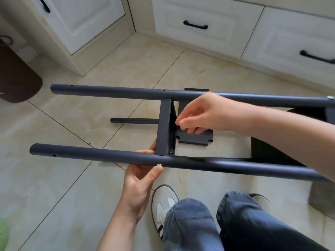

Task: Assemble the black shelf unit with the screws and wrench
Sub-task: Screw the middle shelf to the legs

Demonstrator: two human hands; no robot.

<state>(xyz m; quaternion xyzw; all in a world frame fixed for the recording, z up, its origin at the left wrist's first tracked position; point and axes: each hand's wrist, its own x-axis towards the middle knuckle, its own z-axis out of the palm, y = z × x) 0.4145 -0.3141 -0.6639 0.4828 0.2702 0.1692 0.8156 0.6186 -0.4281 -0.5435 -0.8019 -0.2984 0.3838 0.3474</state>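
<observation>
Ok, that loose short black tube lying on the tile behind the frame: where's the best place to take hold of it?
Take the short tube on its bare left stretch, coming down from above with fingers across its width. It lies flat on the tile floor; its right end runs behind the frame's crossbar, near the right hand.

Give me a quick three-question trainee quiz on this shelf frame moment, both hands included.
1. True or false: the left hand holds the near tube beside a silver screw.
2. Where do the right hand fingers reach?
A. behind the crosspiece
B. a drawer handle
C. the shoe
3. Fill in: a loose short tube lies on the ___.

Key: 1 true; 2 A; 3 floor.
</observation>
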